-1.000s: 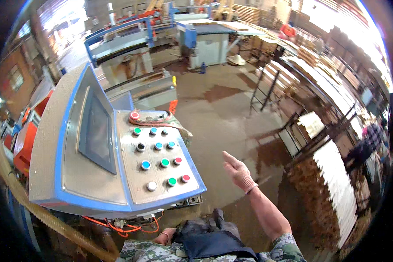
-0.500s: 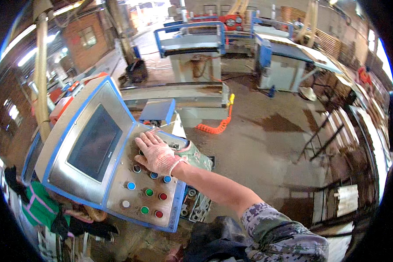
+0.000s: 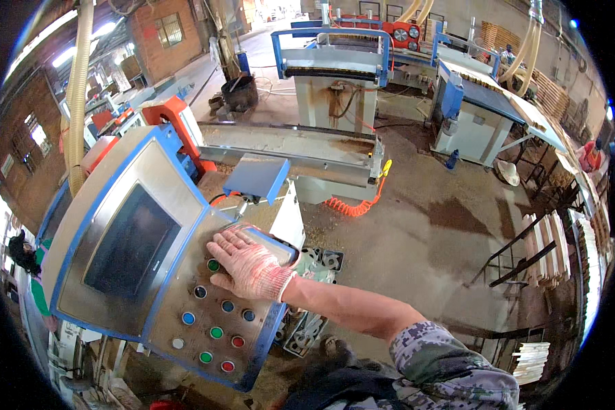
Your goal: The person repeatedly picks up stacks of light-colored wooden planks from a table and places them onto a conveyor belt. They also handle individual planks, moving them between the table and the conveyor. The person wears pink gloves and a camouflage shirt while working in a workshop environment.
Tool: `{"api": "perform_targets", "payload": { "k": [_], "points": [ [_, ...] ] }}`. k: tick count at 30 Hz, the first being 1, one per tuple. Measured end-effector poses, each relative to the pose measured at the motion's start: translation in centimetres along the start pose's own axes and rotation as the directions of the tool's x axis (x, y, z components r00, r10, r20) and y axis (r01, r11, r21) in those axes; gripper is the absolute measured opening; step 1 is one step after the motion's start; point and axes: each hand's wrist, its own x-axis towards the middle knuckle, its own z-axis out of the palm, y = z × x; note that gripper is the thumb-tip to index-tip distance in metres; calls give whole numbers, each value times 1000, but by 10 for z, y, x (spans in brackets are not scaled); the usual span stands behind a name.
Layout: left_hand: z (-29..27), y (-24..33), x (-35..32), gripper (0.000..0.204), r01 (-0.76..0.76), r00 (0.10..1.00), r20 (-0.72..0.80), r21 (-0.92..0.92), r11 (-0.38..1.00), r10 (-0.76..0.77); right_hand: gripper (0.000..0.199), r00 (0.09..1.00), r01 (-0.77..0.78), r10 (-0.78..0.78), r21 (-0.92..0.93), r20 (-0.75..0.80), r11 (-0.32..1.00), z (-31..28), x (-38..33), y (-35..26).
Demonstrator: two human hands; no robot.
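My right hand (image 3: pixel 246 266), in a pale knitted work glove, rests palm down on the upper part of a metal control panel (image 3: pixel 158 342) with blue edges. Its fingers lie stretched out and its thumb points left, between a green button (image 3: pixel 213 265) and a black button (image 3: pixel 200 292). What the palm covers is hidden. Below the hand sit several more buttons, among them a blue one (image 3: pixel 188 318) and a red one (image 3: pixel 227 367). A dark screen (image 3: pixel 133 239) stands tilted to the left of the buttons. My left hand is not in view.
Behind the panel are a blue tilted plate (image 3: pixel 256 176), a long machine bed (image 3: pixel 287 147) and an orange coiled hose (image 3: pixel 352 207). Machines with blue rails (image 3: pixel 328 32) stand farther back. White wood strips (image 3: pixel 547 249) are stacked at right. Another person (image 3: pixel 37 273) is at the far left.
The view has shifted, and the panel sits lower and farther left in it. My right hand stays on the panel; its thumb now shows apart from the fingers. The green button now shows beside it.
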Motion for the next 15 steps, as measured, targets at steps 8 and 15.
{"api": "perform_targets", "payload": {
  "k": [8,15],
  "points": [
    [18,72,12,33,-71,996,-66,-71,995,66,73,982,187,-167,298,-90,936,-43,-39,51],
    [95,109,29,38,-196,977,-36,232,953,210,64,959,-260,284,443,13,858,-93,-213,206]
  ]
}}
